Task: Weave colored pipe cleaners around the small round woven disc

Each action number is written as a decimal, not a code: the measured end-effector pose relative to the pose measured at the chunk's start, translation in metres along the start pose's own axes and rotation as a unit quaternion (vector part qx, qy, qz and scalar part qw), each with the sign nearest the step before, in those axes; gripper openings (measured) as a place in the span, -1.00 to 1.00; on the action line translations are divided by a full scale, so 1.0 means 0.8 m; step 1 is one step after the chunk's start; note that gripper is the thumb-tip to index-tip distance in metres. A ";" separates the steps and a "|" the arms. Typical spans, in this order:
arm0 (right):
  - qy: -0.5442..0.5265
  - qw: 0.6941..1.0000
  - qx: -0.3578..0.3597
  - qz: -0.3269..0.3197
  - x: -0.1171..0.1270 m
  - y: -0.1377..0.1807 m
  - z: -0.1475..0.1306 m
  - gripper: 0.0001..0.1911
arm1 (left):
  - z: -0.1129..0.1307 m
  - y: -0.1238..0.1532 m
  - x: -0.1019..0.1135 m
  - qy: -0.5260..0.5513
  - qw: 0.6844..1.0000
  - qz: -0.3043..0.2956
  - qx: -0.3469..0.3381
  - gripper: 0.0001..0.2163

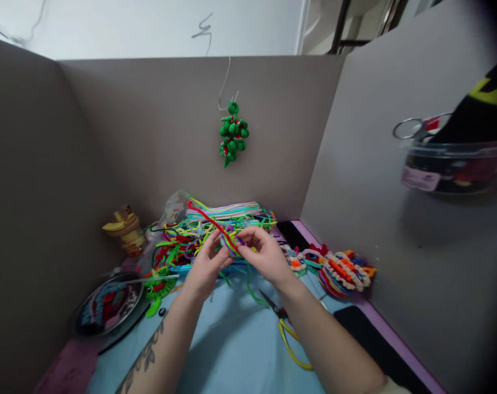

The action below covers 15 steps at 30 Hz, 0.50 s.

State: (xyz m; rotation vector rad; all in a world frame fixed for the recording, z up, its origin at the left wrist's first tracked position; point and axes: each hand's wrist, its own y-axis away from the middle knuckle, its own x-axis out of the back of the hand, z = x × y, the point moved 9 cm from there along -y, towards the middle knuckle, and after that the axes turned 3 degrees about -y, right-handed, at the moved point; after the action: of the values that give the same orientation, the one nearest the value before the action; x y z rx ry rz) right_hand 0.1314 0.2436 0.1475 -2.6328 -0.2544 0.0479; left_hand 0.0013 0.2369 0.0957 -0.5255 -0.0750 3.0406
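Observation:
Both my hands are raised in the middle over a heap of pipe cleaners (178, 241) in many colours. A red pipe cleaner (209, 219) slants from the upper left down to my fingers. It crosses a small multicoloured pipe-cleaner piece (230, 246) with purple, yellow and green strands. My right hand (265, 251) pinches the lower end of the red pipe cleaner between thumb and fingers. My left hand (209, 265) has its fingers curled at the left side of the small piece; its grip is partly hidden. A green strand (250, 284) hangs below.
Yellow-handled scissors (289, 339) lie near my right forearm. A round dish (109, 303) and a green pipe-cleaner figure (158, 287) are at left. Colourful finished pieces (342, 273) sit at right. A green ornament (233, 134) hangs on the back panel; a clear bin (457, 169) is on the right panel.

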 end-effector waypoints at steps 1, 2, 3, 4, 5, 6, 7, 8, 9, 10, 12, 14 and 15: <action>0.009 1.000 0.011 -0.002 -0.003 0.002 -0.002 -0.85 | 0.000 0.001 -0.001 0.003 1.000 0.000 0.000 -0.46; 0.017 1.000 0.022 -0.010 -0.007 0.004 -0.005 -0.85 | 0.001 0.001 -0.003 0.004 1.000 -0.003 -0.001 -0.45; 0.025 0.999 0.030 -0.024 -0.012 0.006 -0.006 -0.84 | 0.003 0.002 -0.005 0.001 1.000 -0.009 -0.005 -0.45; 0.034 0.998 0.037 -0.041 -0.017 0.007 -0.008 -0.83 | 0.005 0.002 -0.006 -0.005 1.000 -0.012 -0.013 -0.45; 0.044 0.996 0.044 -0.057 -0.020 0.008 -0.009 -0.82 | 0.009 0.001 -0.005 -0.016 0.999 -0.013 -0.027 -0.44; 0.056 0.995 0.053 -0.065 -0.022 0.009 -0.012 -0.81 | 0.014 0.001 -0.003 -0.036 0.998 -0.012 -0.045 -0.44; 0.070 0.993 0.065 -0.064 -0.021 0.009 -0.015 -0.82 | 0.020 0.000 0.000 -0.065 0.996 -0.010 -0.066 -0.43; 0.082 0.992 0.080 -0.054 -0.018 0.009 -0.020 -0.83 | 0.025 -0.001 0.004 -0.105 0.991 -0.003 -0.088 -0.42; 0.094 0.990 0.095 -0.042 -0.014 0.009 -0.025 -0.85 | 0.032 -0.001 0.008 -0.156 0.981 0.008 -0.114 -0.40; 0.105 0.988 0.110 -0.030 -0.010 0.009 -0.030 -0.86 | 0.038 -0.001 0.012 -0.215 0.966 0.022 -0.144 -0.39; 0.125 0.984 0.128 -0.020 -0.007 0.010 -0.039 -0.85 | 0.052 0.002 0.016 -0.341 0.916 0.050 -0.206 -0.38; 0.144 0.980 0.137 -0.031 -0.010 0.013 -0.044 -0.82 | 0.061 0.007 0.011 -0.438 0.860 0.056 -0.258 -0.41; 0.151 0.978 0.142 -0.037 -0.012 0.014 -0.046 -0.83 | 0.062 0.010 0.007 -0.469 0.839 0.050 -0.273 -0.42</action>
State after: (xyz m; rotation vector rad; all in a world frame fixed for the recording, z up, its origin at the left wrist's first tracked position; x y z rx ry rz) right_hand 0.1270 0.2149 0.1742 -2.3041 -0.2223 -0.3146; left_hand -0.0208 0.2276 0.1402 1.0302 -0.9753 2.9900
